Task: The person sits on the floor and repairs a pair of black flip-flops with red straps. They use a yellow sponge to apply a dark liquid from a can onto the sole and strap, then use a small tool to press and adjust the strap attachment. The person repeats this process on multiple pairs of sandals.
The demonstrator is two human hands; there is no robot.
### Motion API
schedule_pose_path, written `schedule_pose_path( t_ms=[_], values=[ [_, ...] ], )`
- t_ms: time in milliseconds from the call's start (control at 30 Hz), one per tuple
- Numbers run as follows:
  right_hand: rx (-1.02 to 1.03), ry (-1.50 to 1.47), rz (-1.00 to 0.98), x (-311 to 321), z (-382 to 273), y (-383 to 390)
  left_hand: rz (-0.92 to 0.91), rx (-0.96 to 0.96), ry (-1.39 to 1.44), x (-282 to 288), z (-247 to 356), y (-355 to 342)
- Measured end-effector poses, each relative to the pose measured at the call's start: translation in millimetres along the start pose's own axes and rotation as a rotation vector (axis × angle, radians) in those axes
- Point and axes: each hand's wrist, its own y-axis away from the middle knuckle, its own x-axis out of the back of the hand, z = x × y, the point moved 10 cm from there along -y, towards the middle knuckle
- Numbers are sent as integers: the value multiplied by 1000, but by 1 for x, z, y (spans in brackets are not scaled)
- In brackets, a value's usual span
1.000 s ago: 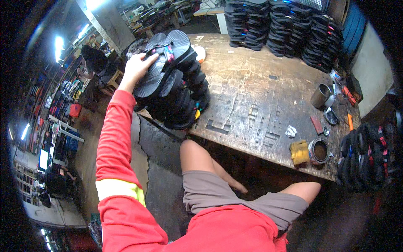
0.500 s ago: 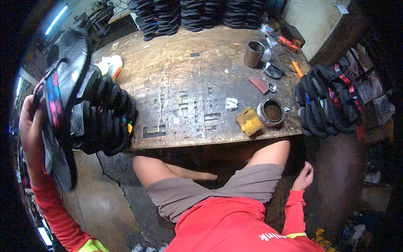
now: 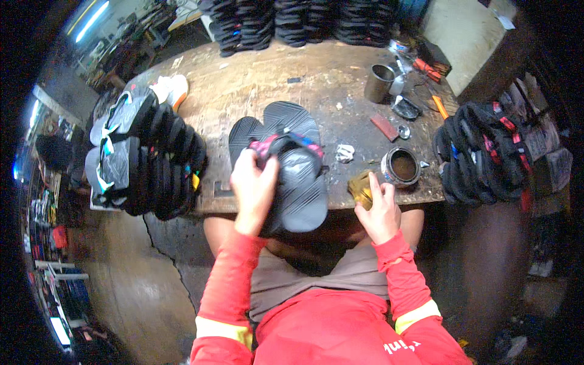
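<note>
The black rubber sandal with ribbed sole (image 3: 299, 188) is showing pink-and-blue patterned straps. The yellow sponge block (image 3: 362, 188) is lying on the scuffed brown wooden counter (image 3: 255, 85), and red sleeves (image 3: 231, 286) are carrying yellow bands.

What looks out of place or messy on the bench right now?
Nothing is spilled. A crumpled white scrap lies loose beside the sandals the left hand holds. The glue tin sits open near the bench edge, by the right hand.

Place: a sandal-making workshop.
Worktop: scarred, stained wooden worktop (image 3: 255, 91).
Stock: black sandals stacked at the back (image 3: 292, 21) and bundled at both ends.
Supplies: glue tin (image 3: 401, 166), metal cup (image 3: 378, 82), scattered hand tools.
</note>
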Motion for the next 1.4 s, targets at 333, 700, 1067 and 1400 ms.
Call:
schedule_pose_path(
  t_ms=[333,700,1067,1400],
  values=[
    [97,-270,174,30,-18,0,-228,-386,-198,-29,4,61],
    [436,365,-95,-61,-149,-53,-480,-557,-434,-63,14,149],
    [564,109,-41,-58,-156,-56,-430,-595,-338,-58,12,145],
    [730,33,-348,-33,-145,-40,-394,-557,-253,-53,21,149]
  ],
)
